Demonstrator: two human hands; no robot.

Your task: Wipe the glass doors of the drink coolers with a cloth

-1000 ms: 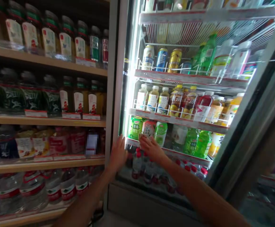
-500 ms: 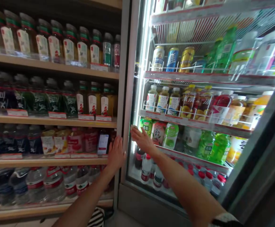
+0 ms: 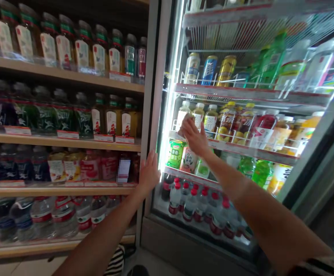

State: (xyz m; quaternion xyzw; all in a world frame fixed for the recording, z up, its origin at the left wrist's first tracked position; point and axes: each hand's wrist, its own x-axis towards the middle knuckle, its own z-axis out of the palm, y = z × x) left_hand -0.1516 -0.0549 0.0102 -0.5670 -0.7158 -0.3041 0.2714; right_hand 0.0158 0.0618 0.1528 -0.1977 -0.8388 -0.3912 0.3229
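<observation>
My right hand (image 3: 195, 137) reaches across the lit drinks cooler (image 3: 167, 237), fingers stretched forward and pressed around what looks like a small crumpled cloth (image 3: 182, 131), mostly hidden under them. It lies in front of the tea bottles (image 3: 210, 119) and just above the green carton (image 3: 175, 153). Whether glass lies between hand and drinks I cannot tell. My left hand (image 3: 149, 173) rests open and flat against the cooler's left frame, fingers pointing up, holding nothing.
Wooden shelves (image 3: 69, 190) with rows of bottles stand to the left. A phone (image 3: 123, 170) with a lit screen leans there, near my left hand. Cans (image 3: 209, 70) fill an upper cooler rack; red-capped bottles (image 3: 190, 204) stand at its bottom. A striped item (image 3: 115, 260) shows below.
My right hand has moved up and to the right, from beside the green carton to the tea bottles. My left hand stays at the frame, slightly higher in view.
</observation>
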